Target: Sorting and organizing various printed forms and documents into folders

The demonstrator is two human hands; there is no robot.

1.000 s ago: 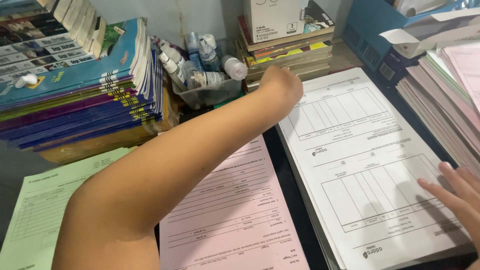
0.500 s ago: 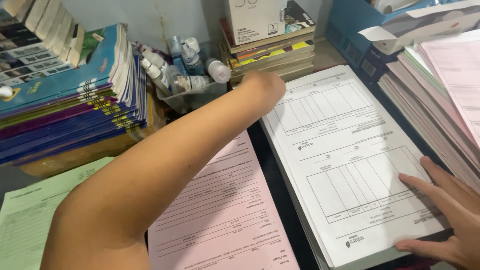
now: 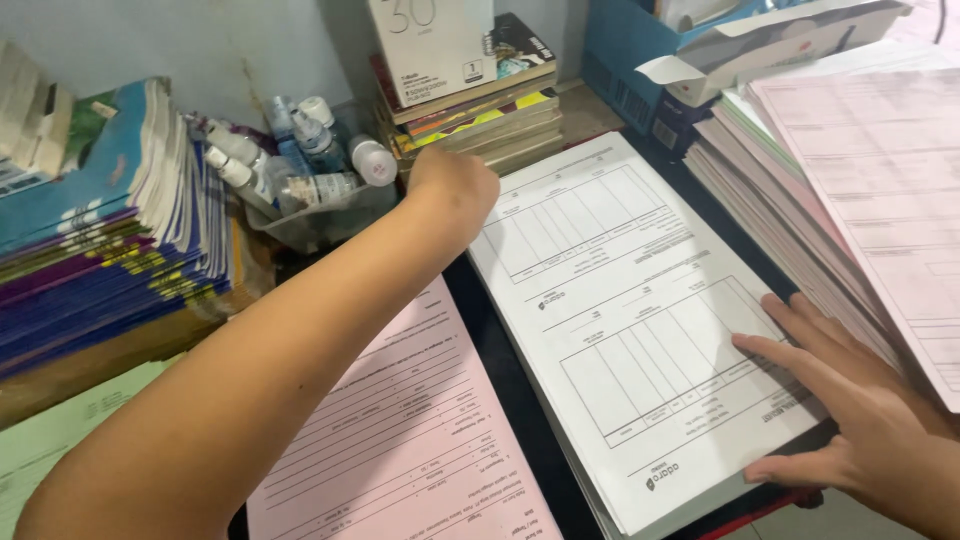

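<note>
Landmark: the white forms (image 3: 620,330), a stack of printed sheets with tables, lying flat on the dark counter (image 3: 500,340).
Left hand (image 3: 455,185): it reaches to the far left corner of the white forms, and the forearm crosses above the pink form (image 3: 400,450). The hand looks closed like a loose fist, but the fingers are on the hidden side, so I cannot tell if its grip holds the corner of the top sheet or only touches it.
Right hand (image 3: 860,420): it lies flat on the near right part of the white forms, fingers spread and stretched. The grip is open; it presses and holds nothing.
White forms, state: the top sheet is flat and lined up with the stack; no corner looks lifted.
Done so far: as I judge, both hands are placed on the stack, one to keep it steady and one at the corner.
Left to do: in my judgement, the top sheet is not yet separated or taken off.
Left of the white forms: the pink form, and further left a green form (image 3: 60,430).
Behind the white forms: a small pile of books (image 3: 480,115) with a white box (image 3: 430,45) on top.
Behind and left: a clear tub of small bottles (image 3: 300,170), then a tall stack of booklets (image 3: 100,240).
Right of the white forms: a high pile of pink papers (image 3: 860,170).
</note>
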